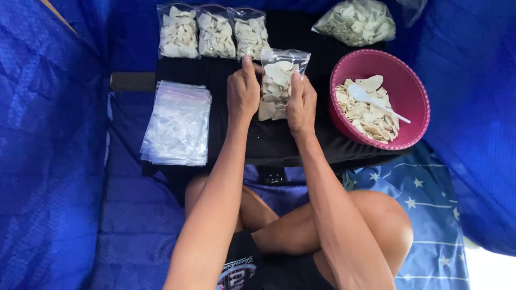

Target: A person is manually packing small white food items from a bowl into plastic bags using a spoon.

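From the head camera I look straight down at a low black table [301, 145], my landmark here, standing on blue quilted bedding [48, 161] that rises like walls on both sides. At the table's centre a small clear bag of pale chips [277, 88] stands upright between both hands. My left hand [243, 91] is curled against the bag's left edge, fingers reaching to its top corner. My right hand [301, 104] grips the bag's right edge, thumb up near the open mouth.

Along the table's far edge lie three filled bags [214, 33] side by side, touching. At the far right corner sits a larger bag of chips [357, 21]. On the table's right end rests a pink round bowl [416, 91] part-filled with chips, a white plastic spoon [376, 103] lying in them. Over the table's left end lies a stack of empty clear bags [178, 123]. Nearer than the table are crossed bare legs, and a blue sheet with white stars [430, 209] lies at its near right.
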